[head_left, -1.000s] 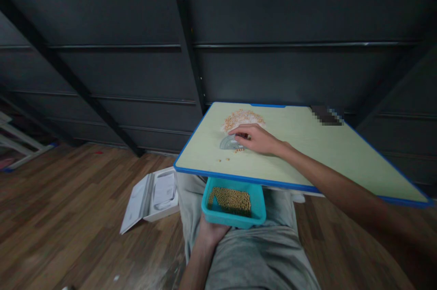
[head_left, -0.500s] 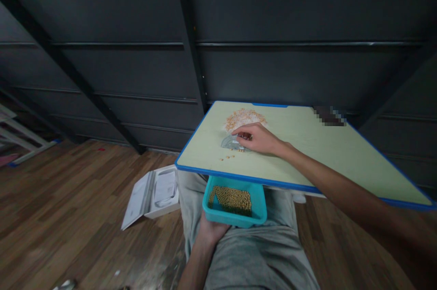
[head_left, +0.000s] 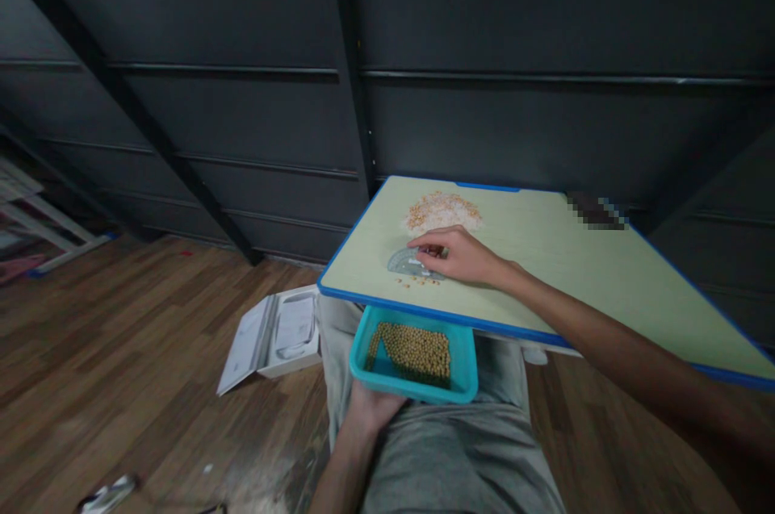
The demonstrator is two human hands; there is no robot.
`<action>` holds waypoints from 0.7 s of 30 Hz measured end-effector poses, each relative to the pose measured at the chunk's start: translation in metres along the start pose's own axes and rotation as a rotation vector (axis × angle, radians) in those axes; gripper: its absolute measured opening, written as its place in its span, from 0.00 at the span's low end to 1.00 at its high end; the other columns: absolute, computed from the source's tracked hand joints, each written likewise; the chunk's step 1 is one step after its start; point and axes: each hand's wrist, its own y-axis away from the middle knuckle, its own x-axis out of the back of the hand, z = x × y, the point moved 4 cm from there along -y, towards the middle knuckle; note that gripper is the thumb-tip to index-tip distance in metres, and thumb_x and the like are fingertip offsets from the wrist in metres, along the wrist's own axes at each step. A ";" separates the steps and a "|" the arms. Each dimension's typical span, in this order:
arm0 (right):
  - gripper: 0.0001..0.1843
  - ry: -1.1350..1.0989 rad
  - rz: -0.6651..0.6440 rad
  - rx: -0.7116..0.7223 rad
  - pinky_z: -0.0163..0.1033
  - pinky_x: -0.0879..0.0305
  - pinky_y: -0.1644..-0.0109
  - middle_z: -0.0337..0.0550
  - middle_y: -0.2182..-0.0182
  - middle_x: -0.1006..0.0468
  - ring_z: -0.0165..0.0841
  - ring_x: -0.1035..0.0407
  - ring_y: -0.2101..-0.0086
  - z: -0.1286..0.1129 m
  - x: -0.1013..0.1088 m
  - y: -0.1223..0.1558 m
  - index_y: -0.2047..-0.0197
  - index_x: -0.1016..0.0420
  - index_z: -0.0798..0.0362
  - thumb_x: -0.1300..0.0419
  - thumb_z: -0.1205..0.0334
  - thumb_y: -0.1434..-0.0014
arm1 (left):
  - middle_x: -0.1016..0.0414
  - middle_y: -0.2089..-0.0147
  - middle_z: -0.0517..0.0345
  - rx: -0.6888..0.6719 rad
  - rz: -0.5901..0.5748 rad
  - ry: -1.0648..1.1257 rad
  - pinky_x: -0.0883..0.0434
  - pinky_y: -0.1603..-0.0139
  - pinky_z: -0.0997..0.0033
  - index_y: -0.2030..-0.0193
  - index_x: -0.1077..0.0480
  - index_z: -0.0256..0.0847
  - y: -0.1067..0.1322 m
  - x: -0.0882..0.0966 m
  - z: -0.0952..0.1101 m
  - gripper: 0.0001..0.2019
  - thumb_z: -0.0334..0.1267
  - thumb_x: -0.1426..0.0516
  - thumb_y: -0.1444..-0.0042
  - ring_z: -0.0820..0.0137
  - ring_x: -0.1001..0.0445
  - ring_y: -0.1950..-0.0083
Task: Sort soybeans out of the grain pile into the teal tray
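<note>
My right hand (head_left: 463, 254) is closed on a clear half-round protractor (head_left: 401, 260), which it holds against the pale green tabletop (head_left: 545, 256). Several loose soybeans (head_left: 417, 282) lie just on the near side of the protractor. Beyond it spreads a heap of white rice grains (head_left: 451, 214) with yellow beans mixed in along its far and left sides. Below the table's front edge, my left hand (head_left: 372, 409) grips a turquoise plastic tray (head_left: 463, 369) from underneath; its fingers are mostly hidden. Yellow soybeans (head_left: 417, 348) cover much of the tray's bottom.
A blue rim edges the table. At its far right corner lies a dark, pixelated object (head_left: 596, 211). An opened white box (head_left: 294, 332) stands on the wooden floor (head_left: 151, 336) to the left. A dark panelled wall (head_left: 514, 127) rises behind the table.
My right hand has drawn the protractor a little nearer the front edge, with the loose beans now close along it. The tray has tilted slightly towards me, and the view has shifted a little.
</note>
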 end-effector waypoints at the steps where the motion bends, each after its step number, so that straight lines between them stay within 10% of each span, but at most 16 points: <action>1: 0.16 -0.007 -0.004 0.004 0.40 0.30 0.55 0.46 0.60 0.13 0.33 0.23 0.65 -0.001 -0.001 0.000 0.47 0.15 0.54 0.37 0.65 0.35 | 0.15 0.41 0.51 -0.002 0.009 -0.014 0.43 0.22 0.42 0.39 0.22 0.44 0.001 -0.003 0.002 0.22 0.50 0.48 0.31 0.51 0.32 0.26; 11: 0.15 -0.156 -0.103 -0.015 0.37 0.30 0.64 0.43 0.70 0.14 0.30 0.25 0.72 -0.011 -0.009 0.003 0.48 0.14 0.54 0.35 0.61 0.36 | 0.22 0.33 0.49 0.005 -0.008 -0.036 0.45 0.21 0.41 0.38 0.22 0.42 0.009 -0.047 0.014 0.26 0.53 0.46 0.34 0.46 0.42 0.21; 21: 0.16 -0.251 -0.190 0.016 0.36 0.29 0.64 0.41 0.72 0.15 0.30 0.26 0.74 -0.025 -0.014 0.006 0.47 0.15 0.53 0.35 0.58 0.35 | 0.19 0.37 0.53 -0.002 0.029 -0.088 0.43 0.22 0.43 0.45 0.18 0.45 0.008 -0.047 0.009 0.22 0.52 0.47 0.34 0.46 0.41 0.22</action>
